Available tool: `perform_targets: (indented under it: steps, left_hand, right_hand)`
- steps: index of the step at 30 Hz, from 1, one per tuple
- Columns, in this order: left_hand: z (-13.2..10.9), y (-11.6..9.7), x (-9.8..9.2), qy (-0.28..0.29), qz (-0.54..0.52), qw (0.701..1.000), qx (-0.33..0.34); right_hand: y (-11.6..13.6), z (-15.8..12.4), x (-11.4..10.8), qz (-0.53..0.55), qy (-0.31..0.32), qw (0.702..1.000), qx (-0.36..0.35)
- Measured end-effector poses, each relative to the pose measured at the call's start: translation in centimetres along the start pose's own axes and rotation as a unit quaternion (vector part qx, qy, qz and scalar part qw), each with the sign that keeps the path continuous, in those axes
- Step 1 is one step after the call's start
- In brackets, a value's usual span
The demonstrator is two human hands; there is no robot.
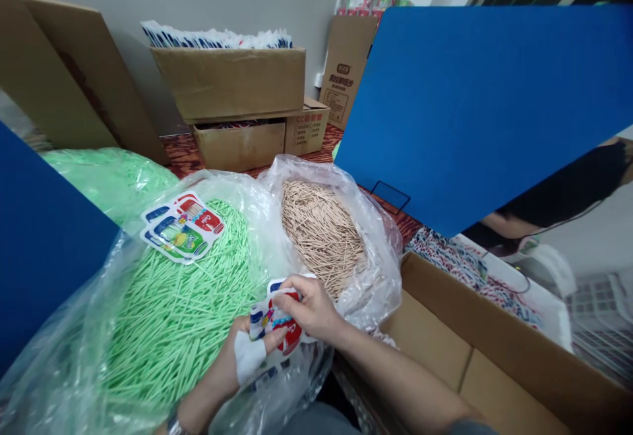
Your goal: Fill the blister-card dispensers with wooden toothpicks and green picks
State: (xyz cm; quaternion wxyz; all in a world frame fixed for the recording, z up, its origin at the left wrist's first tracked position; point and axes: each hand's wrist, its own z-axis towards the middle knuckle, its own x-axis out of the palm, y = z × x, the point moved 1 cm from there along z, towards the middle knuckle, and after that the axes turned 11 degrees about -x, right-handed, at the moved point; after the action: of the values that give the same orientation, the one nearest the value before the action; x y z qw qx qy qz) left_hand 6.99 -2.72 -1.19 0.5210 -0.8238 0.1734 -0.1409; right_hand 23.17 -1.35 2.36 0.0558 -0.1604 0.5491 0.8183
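Observation:
A printed packet (284,323), red and blue on white, is held between both hands over the near edge of the plastic bags. My left hand (250,349), with a white wrap around it, grips the packet's left side, thumb on its front. From above, my right hand (311,306) pinches the upper part with thumb and fingers. Close by is a bag of green sticks (182,316), on top of which several similar packets (182,227) lie in a small pile. Beyond my hands a second bag holds beige sticks (321,231). Whether the held packet is open cannot be made out.
An open cardboard box (445,336) stands at my right. Blue panels (469,105) rise on both sides. Beyond the right one, a person's dark sleeve (558,184) shows near a white tray (558,319) of small packs. Stacked boxes (237,82) stand at the wall.

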Motion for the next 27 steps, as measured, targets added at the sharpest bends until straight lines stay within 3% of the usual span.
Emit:
perform_targets:
  steps: [4,7,10,12,13,15,16,18,27]
  left_hand:
    - [0.4,-0.1,0.0,-0.020,-0.012,1.000,0.021]
    - [0.5,-0.1,-0.3,-0.036,-0.019,0.999,0.016]
    - [0.3,-0.2,-0.5,-0.030,-0.044,0.999,0.002]
    - [0.0,-0.2,-0.6,-0.021,-0.062,0.998,-0.019]
    - [-0.1,-0.1,-0.7,-0.020,-0.066,0.997,-0.027]
    - [-0.2,0.2,-0.8,-0.017,-0.057,0.998,-0.027]
    - [-0.2,0.4,-0.8,-0.015,-0.049,0.998,-0.021]
    - [-0.1,0.6,-0.7,-0.012,-0.038,0.999,-0.012]
    - [-0.2,0.6,-0.4,0.000,-0.006,1.000,-0.022]
  right_hand:
    - [0.3,0.0,0.0,-0.046,0.035,0.997,-0.059]
    - [0.1,0.3,-0.8,-0.022,0.111,0.991,-0.075]
    - [-2.0,1.4,-3.6,-0.030,0.173,0.982,-0.067]
    - [-4.6,2.6,-6.6,-0.164,0.123,0.978,-0.049]
    - [-6.0,3.2,-8.2,-0.262,0.113,0.958,-0.041]
    - [-8.8,4.1,-10.7,-0.446,0.174,0.878,-0.012]
    - [-10.1,4.4,-11.5,-0.513,0.223,0.829,0.008]
    - [-11.9,4.8,-12.4,-0.569,0.279,0.773,0.024]
    - [-15.0,5.8,-10.7,-0.594,0.305,0.744,0.013]
